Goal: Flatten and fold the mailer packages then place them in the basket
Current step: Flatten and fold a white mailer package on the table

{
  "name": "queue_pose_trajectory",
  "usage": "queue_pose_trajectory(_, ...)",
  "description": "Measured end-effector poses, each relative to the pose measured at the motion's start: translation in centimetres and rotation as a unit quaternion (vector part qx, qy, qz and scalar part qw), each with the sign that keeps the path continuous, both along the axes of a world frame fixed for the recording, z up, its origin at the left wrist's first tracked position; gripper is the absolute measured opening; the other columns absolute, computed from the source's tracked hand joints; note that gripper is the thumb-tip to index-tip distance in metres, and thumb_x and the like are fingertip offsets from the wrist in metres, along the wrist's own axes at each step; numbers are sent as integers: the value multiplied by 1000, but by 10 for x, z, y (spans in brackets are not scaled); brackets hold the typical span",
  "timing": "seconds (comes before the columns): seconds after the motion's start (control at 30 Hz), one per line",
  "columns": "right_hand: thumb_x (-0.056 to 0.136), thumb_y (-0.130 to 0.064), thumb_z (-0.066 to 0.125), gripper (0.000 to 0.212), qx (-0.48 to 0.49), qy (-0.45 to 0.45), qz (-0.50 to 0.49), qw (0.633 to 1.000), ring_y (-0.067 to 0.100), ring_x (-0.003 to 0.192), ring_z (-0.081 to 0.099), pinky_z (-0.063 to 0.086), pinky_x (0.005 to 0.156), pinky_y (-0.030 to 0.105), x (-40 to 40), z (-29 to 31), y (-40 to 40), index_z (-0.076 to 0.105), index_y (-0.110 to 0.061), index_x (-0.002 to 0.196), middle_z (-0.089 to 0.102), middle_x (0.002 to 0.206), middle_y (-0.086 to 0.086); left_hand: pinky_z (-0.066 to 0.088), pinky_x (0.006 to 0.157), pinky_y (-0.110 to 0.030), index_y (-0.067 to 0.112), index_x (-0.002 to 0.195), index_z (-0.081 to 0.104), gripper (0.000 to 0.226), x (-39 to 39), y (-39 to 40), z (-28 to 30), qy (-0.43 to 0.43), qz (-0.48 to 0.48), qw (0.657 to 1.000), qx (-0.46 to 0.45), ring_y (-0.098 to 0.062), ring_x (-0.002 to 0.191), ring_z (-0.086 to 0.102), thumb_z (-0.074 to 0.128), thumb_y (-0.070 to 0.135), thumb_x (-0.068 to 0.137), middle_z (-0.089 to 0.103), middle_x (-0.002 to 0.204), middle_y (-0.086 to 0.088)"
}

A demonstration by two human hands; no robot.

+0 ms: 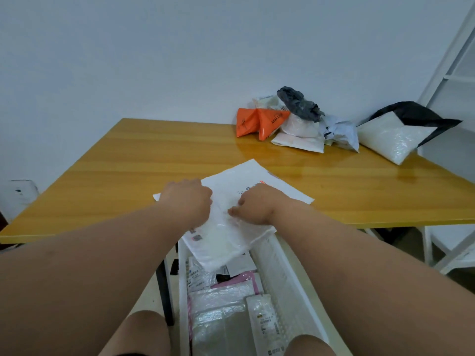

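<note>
Both hands are on a white mailer [239, 191] that lies at the near edge of the wood table [128, 176], abt in the middle of that edge. The front part of the mailer hangs off the table edge, over the white basket [282, 273] that sits on the floor just under and in front of the table, btw the person's knees. The left hand [189, 199] sits on the left side of the mailer w/ its fingers bent down onto the plastic; can't tell if it pinches the plastic or just pushes on it. The right hand [257, 206] sits on the right side of the mailer, fingers curled & pointing to the left hand, tips on the crinkled plastic; looks like a push or a small pinch, can't tell which. The two hands are close, w/ a small bit of mailer showing btw them. Inside the basket are flat mailers [221, 312], clear, white & one w/ a pink edge, lying on each other. At the far right corner of the table, by the wall, is a pile of puffy mailers: an orange one [259, 122], a grey one [298, 102] on top, a few white ones [300, 129], & a big white & black one [395, 132] at the table's right edge. A white shelf frame [447, 65] stands to the right of the table.
</note>
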State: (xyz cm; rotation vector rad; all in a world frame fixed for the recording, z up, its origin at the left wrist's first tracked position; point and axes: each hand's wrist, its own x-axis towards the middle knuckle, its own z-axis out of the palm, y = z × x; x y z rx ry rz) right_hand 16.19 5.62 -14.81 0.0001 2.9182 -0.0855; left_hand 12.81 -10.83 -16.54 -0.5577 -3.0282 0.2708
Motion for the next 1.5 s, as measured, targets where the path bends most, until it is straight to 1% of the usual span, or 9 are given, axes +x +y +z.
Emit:
queue_pose_trajectory(0.07,94,-45,47,31,-38,53,-9,998,27,104,54,44,85,36,-1,2,4,60,-22,78,59,101,3,37,86,-39,27,123,55,43,1,1,0,-23,12,1000,9,-25,118,49,26,51,100,51,127,-2)
queue_pose_trajectory(0.2,94,-53,38,50,15,48,-34,998,31,136,32,31,105,48,7,-14,19,48,-32,138,40,145,3,22,116,-46,26,156,15,72,3,3,-11,-126,-12,992,23,-26,149,15,17,67,96,11,163,-1)
queue_pose_trajectory(0.43,96,-62,31,52,1,25,-35,999,31,131,37,35,106,47,1,-13,30,47,-41,140,43,143,4,-6,121,-46,29,153,-17,74,-1,-3,-25,-168,-34,985,38,-19,149,-18,7,68,95,-23,161,3)
queue_pose_trajectory(0.7,95,-50,37,48,11,50,-175,983,33,128,35,37,99,47,3,-15,54,47,-27,136,41,138,9,24,114,-48,25,154,18,69,-4,-25,-11,9,74,988,137,-30,145,18,37,58,96,19,160,-6)
queue_pose_trajectory(1.0,84,-62,53,76,-25,20,-268,963,40,127,37,38,85,42,23,-4,44,28,-32,149,22,147,9,45,96,-44,19,148,29,73,6,-27,-1,-86,199,959,180,-41,125,44,55,51,88,29,145,-18)
queue_pose_trajectory(1.17,83,-48,59,67,-48,18,-301,952,33,106,50,42,78,38,40,5,55,34,-23,140,48,121,9,53,71,-34,11,139,36,73,20,-28,12,-141,240,920,277,-28,81,60,72,31,79,52,117,-15)
queue_pose_trajectory(1.27,84,-39,59,63,-52,9,-308,950,33,101,54,49,82,41,49,6,54,30,-21,137,52,105,8,49,65,-31,12,114,42,42,30,-25,17,-152,246,902,320,-28,72,58,68,14,81,51,82,-8)
queue_pose_trajectory(1.4,90,-26,54,58,-92,48,-289,952,34,96,55,51,75,41,64,3,52,26,-25,141,52,116,13,51,64,-35,24,154,18,79,44,-21,19,-158,204,890,375,-29,68,59,48,-2,86,51,82,-8)
queue_pose_trajectory(1.5,94,-14,51,52,-102,81,-235,963,30,85,51,44,63,36,78,9,49,30,-25,140,43,124,16,48,57,-33,28,150,22,72,60,-17,24,-124,145,923,335,-28,70,58,41,-2,87,55,85,-9)
